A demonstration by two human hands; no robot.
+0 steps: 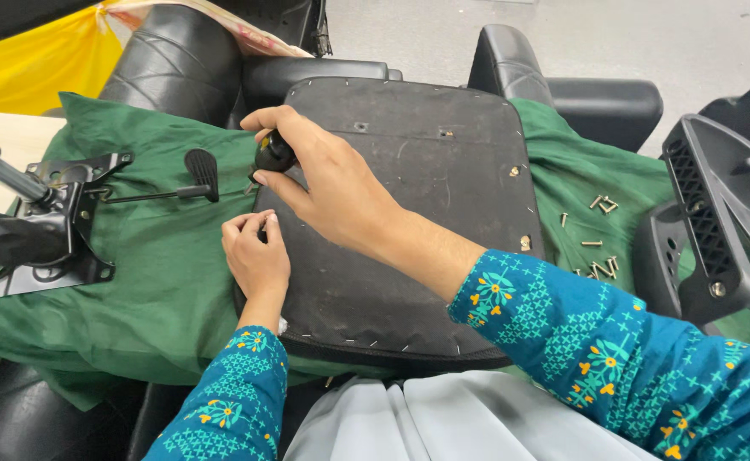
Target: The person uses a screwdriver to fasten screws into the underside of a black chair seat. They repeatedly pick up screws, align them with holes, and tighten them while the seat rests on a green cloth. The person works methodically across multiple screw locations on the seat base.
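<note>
The right hand [324, 175] has its fingers curled tight around a black screwdriver handle [273, 155], held upright at the left edge of the upturned black seat base [418, 213]. Just below, the left hand [255, 252] pinches its fingertips together at that edge; whatever they grip is hidden. Loose screws [601, 256] lie on the green cloth [162, 256] to the right, a metal chair mechanism [46, 222] to the left
</note>
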